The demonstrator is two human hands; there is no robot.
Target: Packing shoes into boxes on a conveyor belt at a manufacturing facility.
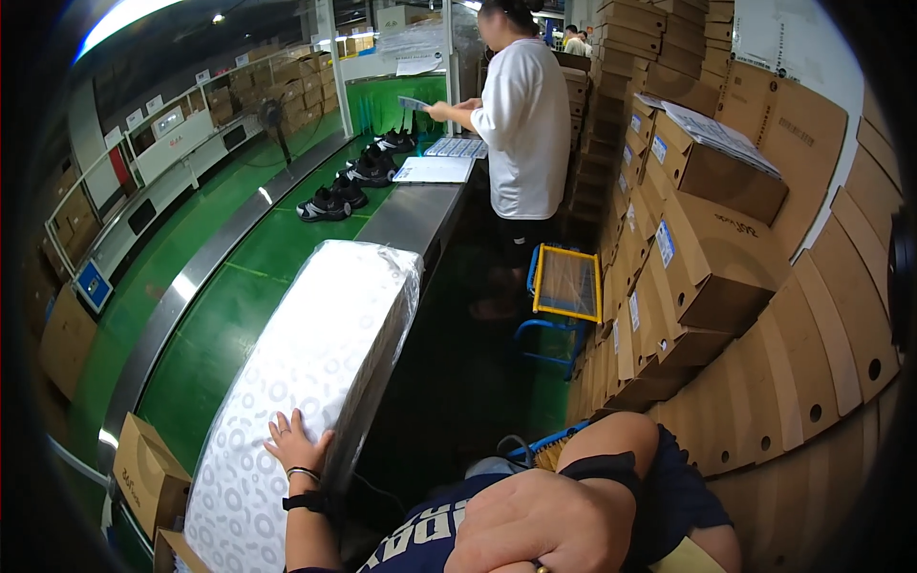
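Note:
My left hand (298, 445) lies flat with its fingers spread on a long stack of white patterned tissue paper (315, 325). Clear plastic wraps the sides and far end of the stack, which rests along the near side of the green conveyor belt (205, 329). Close to the camera, my right hand (506, 520) is raised in front of my dark shirt, its back showing. The fingers run out of the lower edge, so whatever they hold is hidden. Several black sneakers (334, 198) stand farther up the belt.
A person (523, 124) in a white shirt stands ahead, holding a sheet over the line. Brown shoe boxes (716, 248) are stacked high on the right. A yellow and blue stool (565, 286) stands between. Another box (148, 473) sits at lower left.

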